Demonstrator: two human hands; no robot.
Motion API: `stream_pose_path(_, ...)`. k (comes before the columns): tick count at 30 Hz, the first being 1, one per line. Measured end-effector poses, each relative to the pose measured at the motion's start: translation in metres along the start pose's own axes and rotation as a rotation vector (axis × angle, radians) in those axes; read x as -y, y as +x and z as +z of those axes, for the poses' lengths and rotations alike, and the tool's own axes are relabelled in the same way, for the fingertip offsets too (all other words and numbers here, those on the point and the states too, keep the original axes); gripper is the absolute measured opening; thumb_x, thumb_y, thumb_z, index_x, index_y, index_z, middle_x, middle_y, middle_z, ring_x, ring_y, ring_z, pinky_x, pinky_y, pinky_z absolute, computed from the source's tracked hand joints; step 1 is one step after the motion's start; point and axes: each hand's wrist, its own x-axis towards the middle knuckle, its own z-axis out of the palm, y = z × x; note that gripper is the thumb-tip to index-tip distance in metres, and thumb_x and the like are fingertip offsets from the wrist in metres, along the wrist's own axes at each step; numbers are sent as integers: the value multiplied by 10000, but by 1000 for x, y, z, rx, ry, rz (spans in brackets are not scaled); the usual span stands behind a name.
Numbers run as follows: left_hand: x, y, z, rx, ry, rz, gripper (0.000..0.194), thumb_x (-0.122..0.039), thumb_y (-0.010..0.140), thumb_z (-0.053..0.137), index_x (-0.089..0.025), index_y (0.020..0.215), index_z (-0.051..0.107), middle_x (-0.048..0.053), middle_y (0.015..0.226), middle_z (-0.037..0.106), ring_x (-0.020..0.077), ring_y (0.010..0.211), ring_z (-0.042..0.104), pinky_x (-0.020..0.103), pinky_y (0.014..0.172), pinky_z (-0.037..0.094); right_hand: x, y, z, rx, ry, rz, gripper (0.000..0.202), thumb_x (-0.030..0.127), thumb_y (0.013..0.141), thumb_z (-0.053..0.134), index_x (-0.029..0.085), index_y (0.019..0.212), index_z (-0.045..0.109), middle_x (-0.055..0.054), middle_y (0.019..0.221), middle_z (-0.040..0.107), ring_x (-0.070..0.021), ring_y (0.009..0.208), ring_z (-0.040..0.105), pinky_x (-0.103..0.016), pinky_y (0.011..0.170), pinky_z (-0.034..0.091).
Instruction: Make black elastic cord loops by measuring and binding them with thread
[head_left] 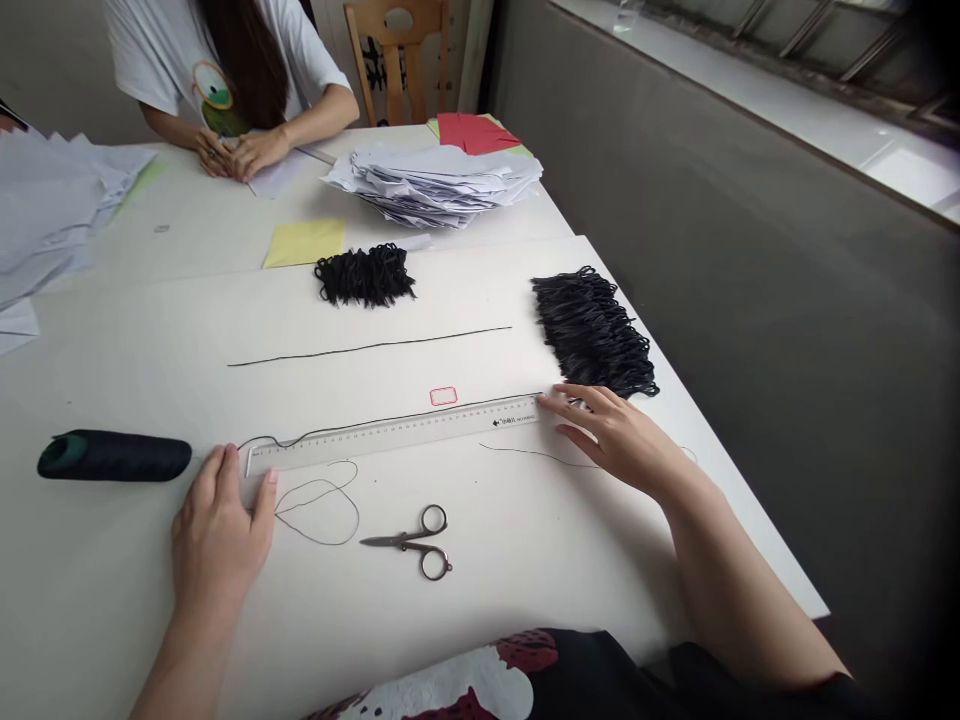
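Observation:
A clear ruler (397, 432) lies on the white table, and a black cord (360, 425) runs along its upper edge, with a small bend at the left end. My left hand (223, 530) rests palm down at that end, thumb and fingers apart, fingertips by the cord's end. At the ruler's right end my right hand (626, 440) is spread, its fingertips touching the ruler and cord. Small scissors (409, 541) lie open below the ruler. Thin loose thread (330, 488) curls beside my left hand. A spool of black thread (116, 456) lies at the left.
Another straight black cord (367, 347) lies beyond the ruler. Bundles of looped black cords sit at the back (365, 275) and the right (592, 330). Paper stacks (439, 185) and a yellow sheet (305, 243) lie farther off. A person (240, 90) works across the table.

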Motion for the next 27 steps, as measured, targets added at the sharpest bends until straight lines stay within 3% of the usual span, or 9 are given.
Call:
stream_pose_path(3, -2, -1, 0, -34, -55, 22, 755, -552, 942, 365, -60, 1514, 325, 238, 1524, 370, 418, 1382, 380, 585, 1079, 382, 3, 2, -1, -30, 17, 35, 403, 267, 996, 471, 198, 1387, 540, -138, 1296, 585, -274, 1093, 597, -440, 854, 561)
stream_pose_path(5, -3, -1, 1, -54, -103, 112, 727, -521, 947, 391, -97, 1531, 295, 204, 1561, 327, 375, 1425, 331, 541, 1135, 332, 7, 5, 1, -45, 7, 56, 388, 270, 997, 466, 195, 1365, 562, -147, 1293, 582, -282, 1098, 585, -454, 869, 548)
stream_pose_path(8, -2, 0, 5, -6, -142, 222, 689, -481, 959, 389, -124, 1537, 275, 183, 1547, 368, 333, 1436, 331, 512, 1181, 265, 10, 10, 5, -37, -20, 48, 360, 279, 993, 475, 226, 1325, 602, -133, 1312, 572, -295, 1110, 565, -471, 877, 529)
stream_pose_path(13, 2, 2, 8, 61, -137, 132, 706, -495, 948, 397, -123, 1534, 272, 190, 1508, 424, 332, 1406, 386, 492, 1150, 337, 9, 14, 13, -42, -39, 81, 382, 312, 991, 479, 209, 1343, 586, -142, 1337, 559, -300, 1140, 544, -469, 906, 502)
stream_pose_path(21, 1, 1, 8, 63, -128, 115, 712, -501, 952, 374, -107, 1536, 274, 183, 1553, 362, 311, 1450, 310, 473, 1189, 265, 7, 14, 14, -40, -67, 100, 385, 319, 993, 461, 197, 1337, 583, -150, 1342, 564, -304, 1169, 544, -490, 970, 466)
stream_pose_path(27, 4, 1, 11, 49, -122, 153, 705, -510, 960, 361, -94, 1526, 303, 188, 1558, 349, 307, 1454, 302, 468, 1195, 242, 13, 12, 9, -128, -176, 133, 427, 338, 1002, 448, 117, 1354, 547, -197, 1395, 524, -308, 1215, 543, -513, 1067, 402)
